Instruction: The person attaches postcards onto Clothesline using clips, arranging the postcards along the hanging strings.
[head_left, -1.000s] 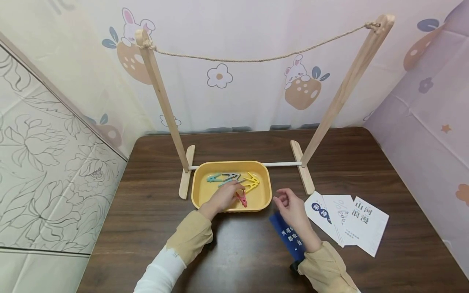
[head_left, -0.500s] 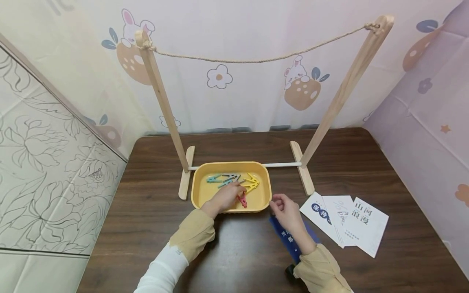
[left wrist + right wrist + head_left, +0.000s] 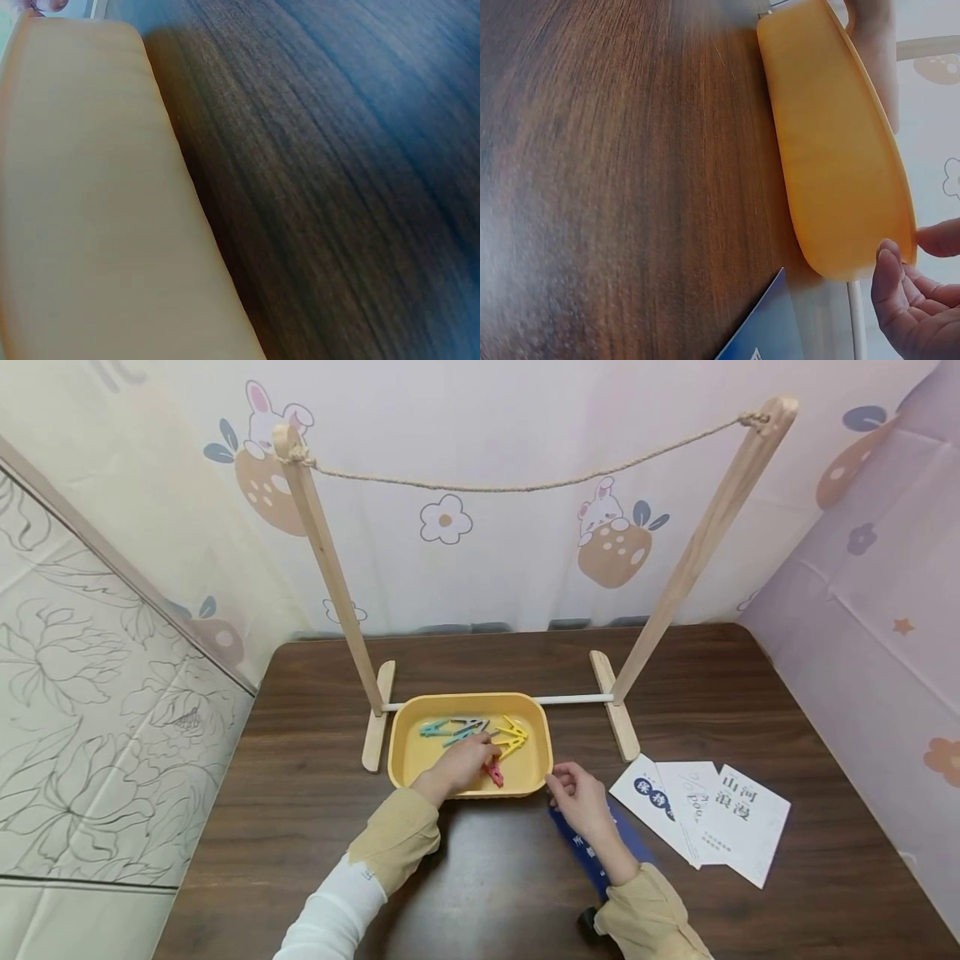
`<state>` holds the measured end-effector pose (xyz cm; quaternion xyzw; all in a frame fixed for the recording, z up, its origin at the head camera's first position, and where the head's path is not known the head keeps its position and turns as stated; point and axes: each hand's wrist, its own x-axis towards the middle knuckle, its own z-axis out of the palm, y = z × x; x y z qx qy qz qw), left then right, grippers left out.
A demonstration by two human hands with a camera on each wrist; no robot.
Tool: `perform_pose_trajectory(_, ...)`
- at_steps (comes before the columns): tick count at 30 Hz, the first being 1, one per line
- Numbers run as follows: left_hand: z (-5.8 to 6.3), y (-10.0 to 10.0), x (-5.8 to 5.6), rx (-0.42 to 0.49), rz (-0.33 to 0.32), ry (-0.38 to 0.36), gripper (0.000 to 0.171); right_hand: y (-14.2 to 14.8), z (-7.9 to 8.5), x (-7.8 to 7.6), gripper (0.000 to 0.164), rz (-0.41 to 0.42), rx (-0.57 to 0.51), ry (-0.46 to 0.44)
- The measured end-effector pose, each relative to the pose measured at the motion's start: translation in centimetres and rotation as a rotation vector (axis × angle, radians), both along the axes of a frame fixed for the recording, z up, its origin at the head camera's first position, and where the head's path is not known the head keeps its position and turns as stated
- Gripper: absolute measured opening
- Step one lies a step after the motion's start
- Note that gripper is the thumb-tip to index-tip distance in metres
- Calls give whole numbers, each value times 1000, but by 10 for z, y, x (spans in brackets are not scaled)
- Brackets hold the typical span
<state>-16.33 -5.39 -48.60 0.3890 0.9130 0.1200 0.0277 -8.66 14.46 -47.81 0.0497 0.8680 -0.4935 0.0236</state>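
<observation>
At far left, white sheet (image 3: 56, 718) with line-drawn flowers, just beside the dark table (image 3: 285, 827). Next, left post (image 3: 322, 543), tall, of pale wood, standing on a flat foot. Tied near its top, cord (image 3: 450, 487), sagging across to the opposite post. Behind, pale curtain (image 3: 517, 560), printed with rabbits, berries and flowers. Low at front, left sleeve (image 3: 393, 839), tan above white, reaching toward the tray. Near mid-table, between the posts, yellow tray (image 3: 405, 764), flat on the wood, partly hiding white rod (image 3: 576, 699).

Inside the tray, first teal clips (image 3: 435, 728), close by grey clip (image 3: 468, 725). Then left hand (image 3: 459, 766), over the near rim, with fingers bent down, pinching the upper end of red clip (image 3: 493, 775). Low inside the tray, near its front wall; cannot tell whether lifted off the floor. Just beyond, to the right, yellow clips (image 3: 517, 739).

At the near right corner, right hand (image 3: 581, 797), with thumb and a finger at the rim, other fingers curled; cannot tell whether gripping or merely touching. Beneath hand and wrist, blue card (image 3: 581, 845), partly hidden, with white lettering. Farther right, three white cards (image 3: 750, 839), overlapping in a fan. Behind these, right post (image 3: 701, 547), matching the left.
</observation>
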Motion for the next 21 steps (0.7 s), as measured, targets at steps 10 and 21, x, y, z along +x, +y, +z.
perform_pose_trajectory(10,-5,-3,-1,-6,43,-25,22,-2,-6,-1,11,-30,-152,-35)
perform_pose_trajectory(21,-6,-9,0,9,62,-47,12,-4,-11,0,11,-62,-222,-48)
